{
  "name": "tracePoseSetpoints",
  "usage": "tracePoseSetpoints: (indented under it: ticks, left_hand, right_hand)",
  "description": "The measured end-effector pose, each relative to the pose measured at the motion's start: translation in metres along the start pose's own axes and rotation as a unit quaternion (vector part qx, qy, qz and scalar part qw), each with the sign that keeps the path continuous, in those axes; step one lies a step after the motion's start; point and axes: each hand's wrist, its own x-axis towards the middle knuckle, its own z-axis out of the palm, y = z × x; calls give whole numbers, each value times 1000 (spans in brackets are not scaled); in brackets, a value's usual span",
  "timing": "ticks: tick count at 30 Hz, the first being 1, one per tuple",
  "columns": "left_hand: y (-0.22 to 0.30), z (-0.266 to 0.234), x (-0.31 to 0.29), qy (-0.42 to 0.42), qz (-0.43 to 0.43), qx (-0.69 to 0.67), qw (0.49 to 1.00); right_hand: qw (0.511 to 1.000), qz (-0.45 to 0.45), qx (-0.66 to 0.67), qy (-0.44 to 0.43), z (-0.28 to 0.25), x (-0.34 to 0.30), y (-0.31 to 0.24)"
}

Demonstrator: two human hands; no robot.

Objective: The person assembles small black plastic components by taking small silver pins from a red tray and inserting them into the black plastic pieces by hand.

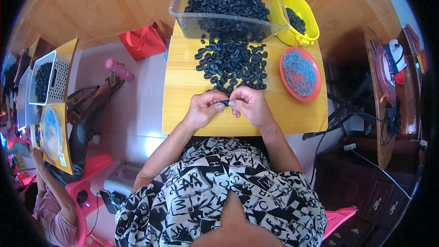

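Observation:
Over the near part of a yellow wooden table (183, 110), my left hand (206, 108) and my right hand (249, 105) meet. Between their pinched thumbs and forefingers sits one small black ring-shaped part (225, 103), gripped from both sides and mostly covered by the fingertips. Just beyond my hands spreads a loose heap of similar black parts (231, 64). To the right, an orange-red plate (283, 74) bears a pile of small silvery-grey pieces (299, 72), thin and too fine to make out singly.
A clear plastic bin (183, 23) full of black parts stands at the table's far side, beside a yellow basin (312, 20) with more. On the floor at left are a red bag (144, 42) and a pink bottle (120, 70). Another person (57, 201) sits at a table further left.

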Motion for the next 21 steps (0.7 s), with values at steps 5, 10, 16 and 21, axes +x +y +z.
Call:
tracePoseSetpoints:
  ticks: [5, 10, 16, 21]
  left_hand:
    - [2, 2, 0, -24, 34, 76, 996]
    - [1, 2, 2, -31, 75, 149, 985]
    - [-1, 0, -1, -8, -28, 33, 999]
    - [-6, -1, -1, 27, -19, -8, 999]
  right_hand:
    - [999, 46, 12, 9, -1, -7, 3]
    - [996, 29, -60, 51, 4, -11, 5]
    - [997, 51, 61, 22, 0, -7, 2]
    - [997, 34, 48, 56, -7, -9, -7]
